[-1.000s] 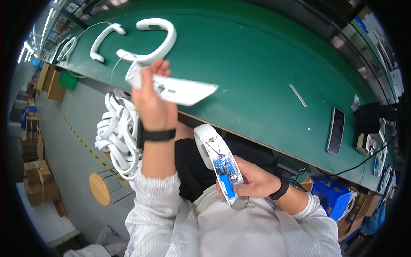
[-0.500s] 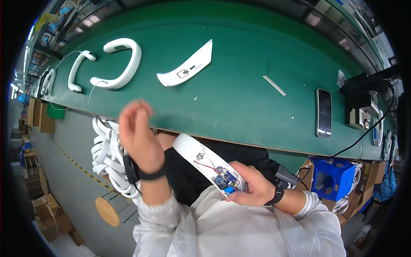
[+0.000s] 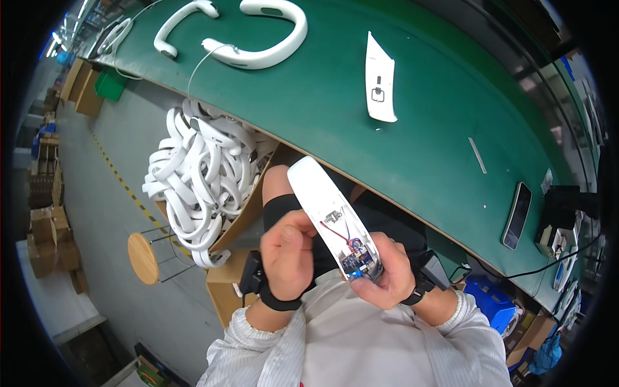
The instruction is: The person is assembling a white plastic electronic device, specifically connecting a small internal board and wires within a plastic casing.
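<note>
My right hand (image 3: 387, 274) grips the near end of a curved white plastic housing (image 3: 314, 187), which is open on top and tilted over my lap. Inside it lie a blue circuit board (image 3: 361, 259), thin red and dark wires (image 3: 334, 233) and a small metal part (image 3: 333, 217). A bit of blue shows beside my right thumb. Close to the housing's left edge is my left hand (image 3: 288, 251), its fingers curled in; whether they hold anything small is hidden. A white curved cover piece (image 3: 380, 80) with a printed outline lies on the green table (image 3: 425, 135).
Two white curved bands (image 3: 293, 42) (image 3: 174, 29) and a cable lie at the far left of the table. A carton heaped with white bands (image 3: 200, 174) stands left of my knees. A phone (image 3: 518, 216) and thin strip (image 3: 477, 155) are at right; a wooden stool (image 3: 143, 258) is at lower left.
My left hand has come down from near the table edge to the housing's left side. The view has turned left, bringing more of the carton into sight. My right hand keeps its grip.
</note>
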A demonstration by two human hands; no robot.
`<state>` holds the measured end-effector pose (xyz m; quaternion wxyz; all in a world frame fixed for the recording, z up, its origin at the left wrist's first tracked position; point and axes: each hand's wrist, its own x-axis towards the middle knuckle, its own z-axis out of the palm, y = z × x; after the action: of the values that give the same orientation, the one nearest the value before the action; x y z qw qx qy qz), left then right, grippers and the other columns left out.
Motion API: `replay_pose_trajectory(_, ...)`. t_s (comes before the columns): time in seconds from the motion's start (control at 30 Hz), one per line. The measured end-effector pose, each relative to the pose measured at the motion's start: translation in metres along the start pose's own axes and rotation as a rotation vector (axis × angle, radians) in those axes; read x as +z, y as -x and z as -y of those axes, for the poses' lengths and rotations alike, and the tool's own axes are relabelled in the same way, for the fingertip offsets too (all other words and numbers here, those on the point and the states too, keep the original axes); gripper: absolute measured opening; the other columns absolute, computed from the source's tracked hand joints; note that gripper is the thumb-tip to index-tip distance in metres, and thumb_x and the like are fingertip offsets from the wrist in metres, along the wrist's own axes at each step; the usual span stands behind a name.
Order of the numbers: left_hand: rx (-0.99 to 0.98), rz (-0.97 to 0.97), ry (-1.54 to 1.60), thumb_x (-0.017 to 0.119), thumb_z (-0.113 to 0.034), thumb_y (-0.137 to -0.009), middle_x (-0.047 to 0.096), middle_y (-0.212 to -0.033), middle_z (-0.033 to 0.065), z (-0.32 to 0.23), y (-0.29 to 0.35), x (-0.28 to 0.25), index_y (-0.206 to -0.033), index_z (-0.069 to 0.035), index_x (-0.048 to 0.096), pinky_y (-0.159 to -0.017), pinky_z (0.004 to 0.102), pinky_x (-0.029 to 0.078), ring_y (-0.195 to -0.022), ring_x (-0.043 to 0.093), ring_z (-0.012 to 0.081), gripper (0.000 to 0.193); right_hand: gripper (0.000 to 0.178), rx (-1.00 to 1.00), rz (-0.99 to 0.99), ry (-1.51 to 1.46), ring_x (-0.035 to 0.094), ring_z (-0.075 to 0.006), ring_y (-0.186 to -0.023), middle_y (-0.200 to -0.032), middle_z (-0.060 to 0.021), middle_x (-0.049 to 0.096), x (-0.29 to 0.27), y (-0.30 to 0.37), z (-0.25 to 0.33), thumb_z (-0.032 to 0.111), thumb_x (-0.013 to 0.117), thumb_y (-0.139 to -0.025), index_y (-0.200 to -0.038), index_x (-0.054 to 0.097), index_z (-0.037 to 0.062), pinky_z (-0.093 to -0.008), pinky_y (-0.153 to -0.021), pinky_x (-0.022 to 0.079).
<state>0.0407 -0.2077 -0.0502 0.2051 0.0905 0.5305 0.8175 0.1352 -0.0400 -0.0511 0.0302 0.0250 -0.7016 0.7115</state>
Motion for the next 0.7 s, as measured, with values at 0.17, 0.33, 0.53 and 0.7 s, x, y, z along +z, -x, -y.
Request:
replay_pose_trajectory(0.17, -0.146, 0.301, 0.248, 0.032, -0.070, -0.100, 0.061, -0.128, 0.0249, 0.025, -0.005, 0.013, -0.127, 0.012, 0.058, -0.097, 0.0413, 0.050, -0.110, 0.064, 0.0289, 0.090, 0.059, -0.064, 0.023, 0.186, 0.071, -0.0339, -0.081, -0.097, -0.0173, 0.069, 0.002, -0.010, -0.006, 0.011, 0.073, -0.074, -0.126, 0.052, -0.0057, -0.0363, -0.074, 0.055)
replay_pose_trajectory(0.33, -0.091, 0.288, 0.226, 0.030, -0.068, -0.101, 0.061, -0.127, 0.0265, 0.030, -0.004, 0.007, -0.121, 0.012, 0.061, -0.097, 0.0414, 0.050, -0.111, 0.063, 0.0318, 0.089, 0.068, 0.097, 0.049, 0.078, 0.068, -0.0401, -0.092, -0.104, -0.0191, 0.067, -0.001, -0.022, 0.005, 0.015, 0.075, -0.074, -0.134, 0.048, -0.0040, -0.0400, -0.082, 0.054)
replay_pose_trajectory(0.53, -0.030, 0.200, 0.104, 0.026, -0.065, -0.103, 0.065, -0.117, 0.0268, 0.019, -0.004, 0.001, -0.103, 0.011, 0.063, -0.088, 0.0389, 0.052, -0.103, 0.065, 0.0298, 0.085, 0.054, -0.123, 0.234, 0.369, 0.063, -0.0349, -0.089, -0.100, -0.0155, 0.067, -0.038, -0.039, 0.013, 0.025, 0.082, -0.075, -0.116, 0.063, -0.0032, -0.0377, -0.080, 0.051)
replay_pose_trajectory(0.7, -0.189, 0.196, 0.257, 0.030, -0.083, -0.092, 0.067, -0.102, 0.0235, 0.009, -0.003, 0.007, -0.103, 0.003, 0.063, -0.078, 0.0422, 0.057, -0.087, 0.070, 0.0338, 0.093, 0.027, -0.199, -0.125, 0.284, 0.064, -0.0264, -0.069, -0.082, -0.0111, 0.067, -0.034, -0.037, 0.033, 0.012, 0.081, -0.074, -0.096, 0.070, 0.0010, -0.0348, -0.063, 0.050)
